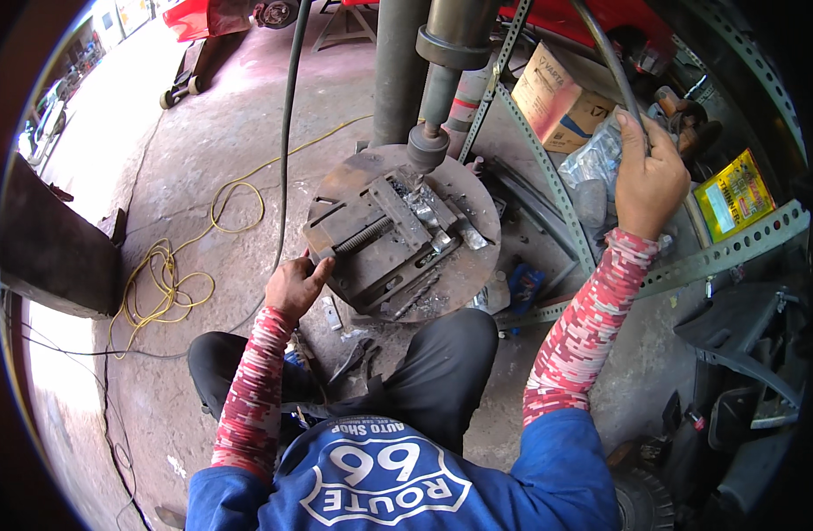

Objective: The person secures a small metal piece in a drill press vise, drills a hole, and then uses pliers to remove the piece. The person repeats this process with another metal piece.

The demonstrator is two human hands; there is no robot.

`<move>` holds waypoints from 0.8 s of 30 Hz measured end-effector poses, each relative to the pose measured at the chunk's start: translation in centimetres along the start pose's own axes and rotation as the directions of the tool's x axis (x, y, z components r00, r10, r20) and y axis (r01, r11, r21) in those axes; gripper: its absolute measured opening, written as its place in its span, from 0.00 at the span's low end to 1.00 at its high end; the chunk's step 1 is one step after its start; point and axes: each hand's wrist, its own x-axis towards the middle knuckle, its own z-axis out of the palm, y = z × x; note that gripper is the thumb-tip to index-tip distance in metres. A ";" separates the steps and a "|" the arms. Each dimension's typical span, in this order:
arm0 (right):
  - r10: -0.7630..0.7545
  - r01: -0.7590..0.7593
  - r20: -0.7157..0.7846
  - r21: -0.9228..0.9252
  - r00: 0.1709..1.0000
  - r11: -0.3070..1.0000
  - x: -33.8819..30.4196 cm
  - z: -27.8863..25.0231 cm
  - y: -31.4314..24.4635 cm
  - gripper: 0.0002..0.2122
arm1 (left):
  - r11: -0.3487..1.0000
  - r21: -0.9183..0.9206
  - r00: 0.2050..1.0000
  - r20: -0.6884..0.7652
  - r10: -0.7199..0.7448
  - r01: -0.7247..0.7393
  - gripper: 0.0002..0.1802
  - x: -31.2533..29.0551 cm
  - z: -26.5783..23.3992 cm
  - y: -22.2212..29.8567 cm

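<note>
A rusty drill-press vise [384,239] sits on a round steel table [464,265] under the drill chuck [427,147]. A shiny metal piece [428,212] is clamped between its jaws, with metal chips around it. My left hand [293,285] grips the vise's screw handle at the table's near-left rim. My right hand [647,177] is raised to the right and closed around the dark feed lever [605,53] of the drill press. Both forearms wear red patterned sleeves.
The drill column [399,62] rises behind the table. A yellow cable [172,274] lies coiled on the concrete floor at left. A cardboard box [557,97], a plastic bag, a yellow packet [734,195] and perforated angle bars [725,252] crowd the right side.
</note>
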 end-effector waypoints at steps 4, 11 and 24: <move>-0.002 0.002 -0.001 -0.003 1.000 1.000 0.0 0.0 -0.2 0.13 | 1.000 -0.019 1.000 0.009 0.009 -0.008 0.37 0.0 -0.1 0.0; -0.008 0.008 -0.004 -0.004 1.000 1.000 -0.1 -0.1 -0.1 0.13 | 0.999 -0.027 0.999 -0.007 0.042 -0.042 0.36 0.1 0.2 -0.2; -0.007 0.007 -0.014 0.017 1.000 1.000 -0.1 0.1 0.1 0.13 | 0.998 0.016 0.998 -0.015 0.054 -0.054 0.36 0.1 0.3 -0.4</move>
